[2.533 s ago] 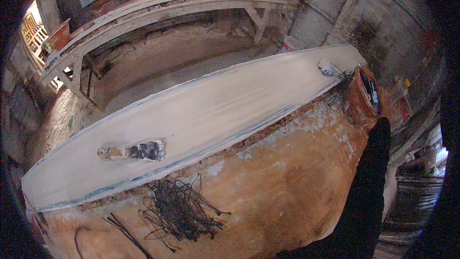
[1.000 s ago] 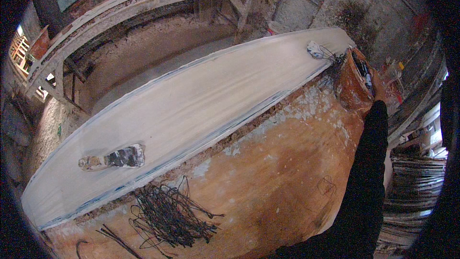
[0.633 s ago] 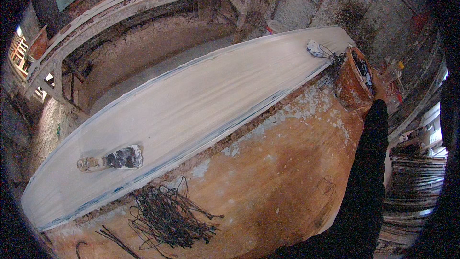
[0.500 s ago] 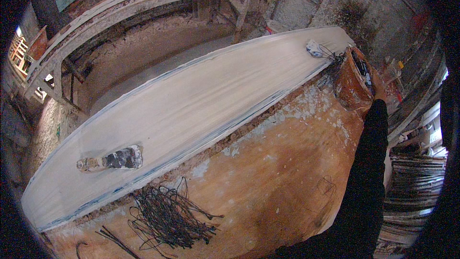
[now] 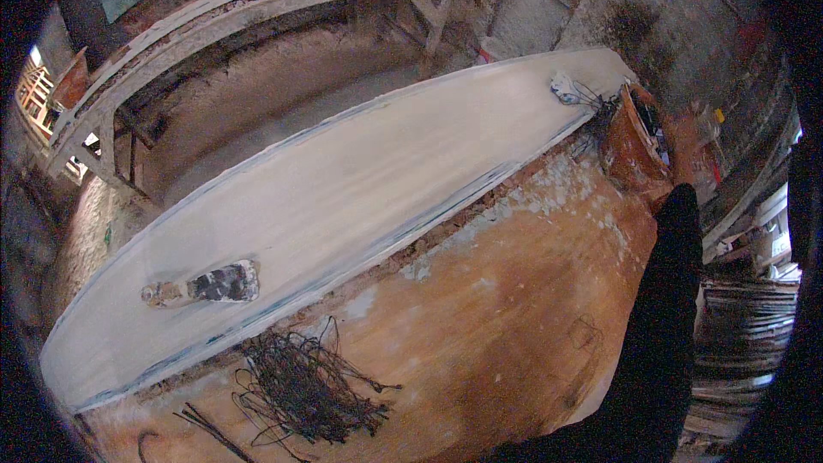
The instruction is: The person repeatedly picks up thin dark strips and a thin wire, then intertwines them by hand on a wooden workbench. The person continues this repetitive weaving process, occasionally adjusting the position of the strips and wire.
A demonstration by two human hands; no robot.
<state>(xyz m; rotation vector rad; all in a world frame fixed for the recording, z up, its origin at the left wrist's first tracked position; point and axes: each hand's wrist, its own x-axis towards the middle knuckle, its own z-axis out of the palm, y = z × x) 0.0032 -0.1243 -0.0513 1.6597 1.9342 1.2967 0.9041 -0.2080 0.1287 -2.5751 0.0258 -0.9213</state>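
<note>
Beside the white board's [image 5: 360, 180] right end, right hand [image 5: 683, 147], grip unclear, is at orange tub [image 5: 624, 154], likely stiff, best held by rim.

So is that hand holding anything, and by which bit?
I can't tell: the right hand is blurred beside the orange pot, and its grip doesn't show clearly. The left hand isn't in view.

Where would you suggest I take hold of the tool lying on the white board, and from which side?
Probably by the tool's narrow tan end, coming from the left: that end points leftward on the white board, while the dark end is broader.
</note>
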